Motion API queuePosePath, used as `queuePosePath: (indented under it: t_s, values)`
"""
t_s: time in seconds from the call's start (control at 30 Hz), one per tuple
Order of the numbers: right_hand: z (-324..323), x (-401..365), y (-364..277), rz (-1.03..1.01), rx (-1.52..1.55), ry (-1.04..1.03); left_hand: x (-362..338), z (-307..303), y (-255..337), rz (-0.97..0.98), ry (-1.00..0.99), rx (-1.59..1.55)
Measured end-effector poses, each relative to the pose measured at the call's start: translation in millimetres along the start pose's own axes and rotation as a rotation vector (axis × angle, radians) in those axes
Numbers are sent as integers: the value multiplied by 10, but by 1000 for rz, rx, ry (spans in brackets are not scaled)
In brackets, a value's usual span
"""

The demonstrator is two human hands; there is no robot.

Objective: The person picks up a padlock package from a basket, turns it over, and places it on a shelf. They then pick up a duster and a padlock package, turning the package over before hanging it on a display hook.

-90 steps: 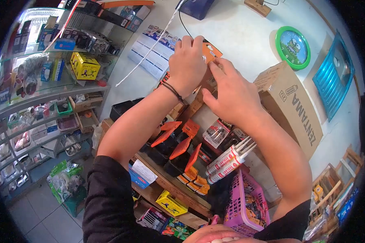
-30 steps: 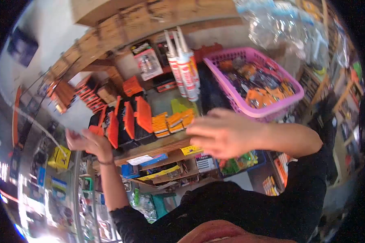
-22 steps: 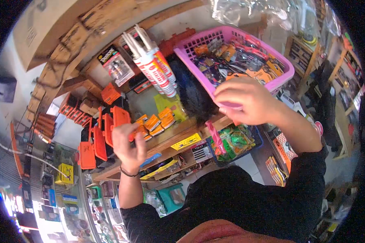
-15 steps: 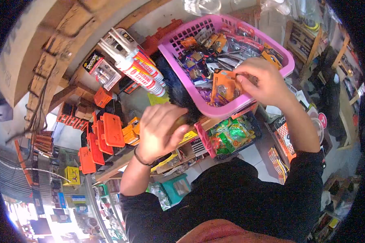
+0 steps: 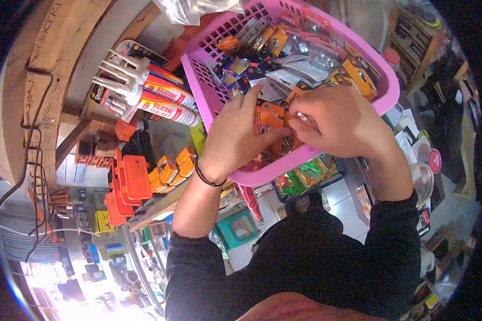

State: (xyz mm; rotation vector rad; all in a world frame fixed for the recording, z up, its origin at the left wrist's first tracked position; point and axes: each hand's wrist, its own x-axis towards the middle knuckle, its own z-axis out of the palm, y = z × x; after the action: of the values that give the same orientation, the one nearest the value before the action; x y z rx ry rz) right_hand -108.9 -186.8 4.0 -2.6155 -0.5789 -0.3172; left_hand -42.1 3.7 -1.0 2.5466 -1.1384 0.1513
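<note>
A pink plastic basket [image 5: 284, 172] is filled with carded and bagged small goods. Inside its near part, an orange packet [image 5: 270, 116] shows between my two hands. My left hand [image 5: 231, 134] reaches over the near left rim, its fingers and thumb spread about the packet's left side. Close against the packet's right side, my right hand [image 5: 340, 120] is closed, with thumb and fingertips pressed together. A small shiny bit [image 5: 303, 116] peeks out at those fingertips; I cannot tell what it is. Yellow-orange cards [image 5: 359, 77] lie along the basket's right wall.
Silicone sealant tubes [image 5: 166, 111] stand left of the basket. Nearer are red-orange cases [image 5: 134, 176] and small yellow-orange boxes [image 5: 168, 172]. Below the basket sits a dark crate [image 5: 305, 190] of green packets. A teal stool [image 5: 238, 230] is on the tiled floor; a clear tub [image 5: 422, 179] stands right.
My left hand has moved right and up, from outside the basket to the orange packet. My right hand's fingers have curled in tighter. The view has shifted, with the basket now nearer.
</note>
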Motion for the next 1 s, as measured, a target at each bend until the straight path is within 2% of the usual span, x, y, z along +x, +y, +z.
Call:
queuePosePath:
  t_s: [0.1,0.17,0.2,0.3,0.4,0.47,0.5,0.53,0.57,0.73,0.8,0.87,0.93,1.0]
  values:
    - [7,22,-10,34,37,-75,-22,-32,-8,-56,-95,-8]
    - [55,10,-1,-2,23,58,-17,-49,7,-65,-30,-106]
    - [47,10,0,-5,19,54,-14,-52,3,-67,-25,-109]
    - [16,2,-20,-21,-24,0,-32,-40,-67,-76,206,-258]
    - [37,15,-46,-12,1,45,-61,-81,-82,-78,340,-389]
    - [35,22,-71,-32,82,170,-93,-98,-43,-126,372,-512]
    - [36,31,-83,-44,70,172,-108,-83,-44,-119,491,-663]
    - [40,42,-97,-95,77,280,-131,-88,-39,-109,609,-814]
    - [41,49,-132,-146,87,386,-165,-116,-27,-85,640,-765]
    - [152,55,-641,-136,187,467,-448,-345,150,40,747,-708]
    - [236,33,-859,-214,211,521,-632,-441,210,103,825,-650]
    - [308,-7,-1121,-208,320,538,-855,-525,184,79,881,-643]
    - [455,-29,-1337,-193,645,533,-1144,-593,135,73,924,-847]
    - [642,-75,-1515,-84,939,310,-1418,-611,78,105,856,-1183]
